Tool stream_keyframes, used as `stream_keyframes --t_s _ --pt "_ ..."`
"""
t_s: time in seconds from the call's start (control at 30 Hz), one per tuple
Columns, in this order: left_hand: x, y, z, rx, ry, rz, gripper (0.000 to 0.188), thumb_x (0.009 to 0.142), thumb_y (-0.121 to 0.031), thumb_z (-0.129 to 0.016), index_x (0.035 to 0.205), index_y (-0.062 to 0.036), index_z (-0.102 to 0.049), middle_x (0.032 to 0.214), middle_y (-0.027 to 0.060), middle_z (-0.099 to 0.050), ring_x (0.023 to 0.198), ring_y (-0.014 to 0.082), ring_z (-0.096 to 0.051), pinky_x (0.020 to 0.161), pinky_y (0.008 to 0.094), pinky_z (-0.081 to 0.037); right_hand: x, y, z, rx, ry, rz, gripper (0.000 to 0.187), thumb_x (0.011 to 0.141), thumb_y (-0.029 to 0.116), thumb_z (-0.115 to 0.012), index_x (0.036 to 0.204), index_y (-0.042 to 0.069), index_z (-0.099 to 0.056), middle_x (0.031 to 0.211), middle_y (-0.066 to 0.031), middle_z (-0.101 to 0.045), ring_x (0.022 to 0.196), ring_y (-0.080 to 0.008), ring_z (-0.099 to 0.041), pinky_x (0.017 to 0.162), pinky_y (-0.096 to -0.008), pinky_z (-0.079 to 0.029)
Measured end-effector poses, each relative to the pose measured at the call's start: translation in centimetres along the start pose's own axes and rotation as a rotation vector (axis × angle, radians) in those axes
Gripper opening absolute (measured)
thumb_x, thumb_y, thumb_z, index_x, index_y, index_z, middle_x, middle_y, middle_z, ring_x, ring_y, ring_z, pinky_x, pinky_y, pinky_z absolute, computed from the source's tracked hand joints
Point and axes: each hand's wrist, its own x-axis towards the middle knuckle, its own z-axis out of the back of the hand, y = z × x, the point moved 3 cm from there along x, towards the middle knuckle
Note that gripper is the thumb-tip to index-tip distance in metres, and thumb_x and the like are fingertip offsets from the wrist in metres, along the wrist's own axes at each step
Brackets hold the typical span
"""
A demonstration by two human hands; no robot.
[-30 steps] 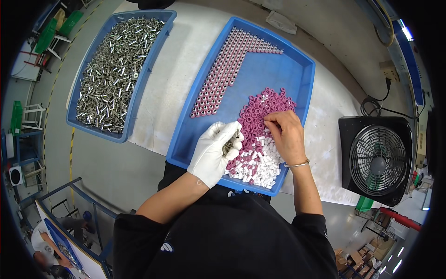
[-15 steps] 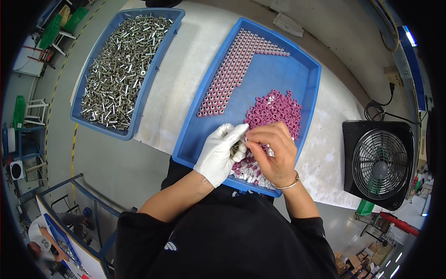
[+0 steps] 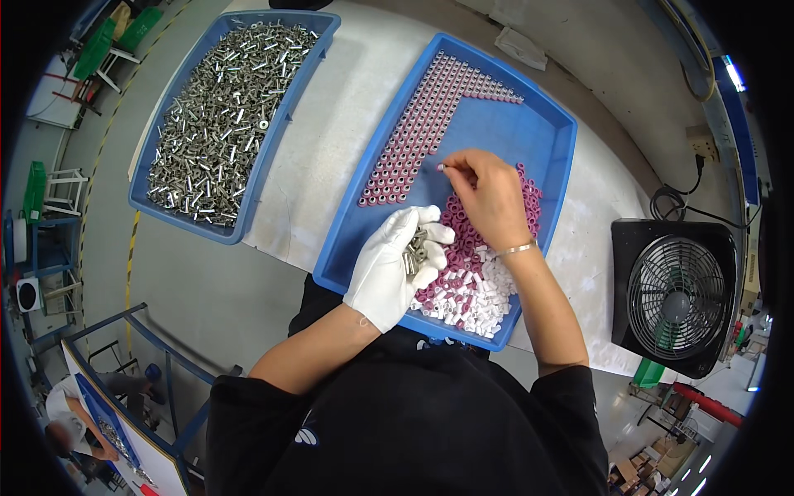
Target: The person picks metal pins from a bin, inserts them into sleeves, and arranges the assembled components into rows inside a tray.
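My left hand (image 3: 392, 263), in a white glove, cups several metal rivets (image 3: 416, 250) over the near left side of a blue tray (image 3: 329, 263). Bare and wearing a bracelet, my right hand (image 3: 490, 195) pinches a small pink ring with a metal part (image 3: 441, 167) between thumb and fingertips, above the tray's middle. Left of it stand rows of pink rings with metal centres (image 3: 411, 136), packed against the tray's left and far sides. Beneath my right hand lies a loose heap of pink rings (image 3: 463, 227). White sleeves (image 3: 475, 302) are heaped at the tray's near end.
Left on the white table (image 3: 291, 157), a second blue tray (image 3: 248, 198) is full of metal rivets (image 3: 219, 120). A black fan (image 3: 676, 298) stands at the right. Behind the tray lies a white cloth (image 3: 521, 48). Another person (image 3: 74, 413) works at far lower left.
My right hand has parted from the left and moved up and away, carrying a small ring piece toward the rows. My left fingers have loosened, showing the rivets in the palm.
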Motion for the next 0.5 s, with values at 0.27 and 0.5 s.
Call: stream_keyframes --t_s 0.27,0.5 --pt "0.0 -0.6 0.5 -0.078 0.074 -0.03 0.03 0.11 -0.026 -0.045 0.123 -0.0036 -0.06 0.095 0.0105 -0.067 0.067 0.01 -0.06 0.055 0.02 -0.046 1.8 -2.3 -3.0 -0.065 0.075 0.047 0.007 0.081 0.002 -0.071 0.087 0.001 -0.071 0.08 -0.0098 -0.073 0.07 -0.0261 -0.067 0.066 -0.0349 -0.053" --pt "-0.5 -0.9 -0.9 0.047 -0.047 -0.023 0.032 0.111 -0.026 -0.044 0.125 -0.0029 -0.06 0.092 0.008 -0.066 0.062 0.0087 -0.057 0.053 0.0189 -0.043 1.2 -1.0 -0.7 -0.071 0.09 -0.064 0.008 0.082 0.004 -0.07 0.09 0.003 -0.07 0.079 -0.0094 -0.072 0.069 -0.0266 -0.067 0.066 -0.035 -0.053"
